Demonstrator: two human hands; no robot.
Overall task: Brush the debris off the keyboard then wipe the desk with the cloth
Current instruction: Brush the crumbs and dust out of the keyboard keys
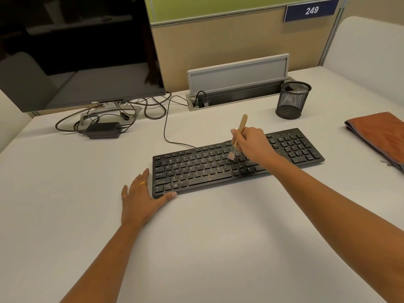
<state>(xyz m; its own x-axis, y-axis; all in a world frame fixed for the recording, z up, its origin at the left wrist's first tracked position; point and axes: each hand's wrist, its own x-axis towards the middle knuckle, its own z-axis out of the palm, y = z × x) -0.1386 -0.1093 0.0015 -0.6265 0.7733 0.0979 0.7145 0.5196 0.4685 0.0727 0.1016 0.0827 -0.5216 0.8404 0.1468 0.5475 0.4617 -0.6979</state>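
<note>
The right hand's [251, 143] grip pinched the wooden brush [238, 133], its bristles touching the keyboard's [196, 173] middle keys. Debris lay both ways along the keyboard's long axis. The left hand [140, 202] rested flat at the keyboard's left end, and the cloth [376, 132] lay beyond its right end.

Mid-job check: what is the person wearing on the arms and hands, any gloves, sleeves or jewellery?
No gloves and no sleeves in view: both forearms are bare to the frame edge. The left hand carries a gold ring on one finger. The right hand shows no ring, and neither wrist shows a watch.
</note>
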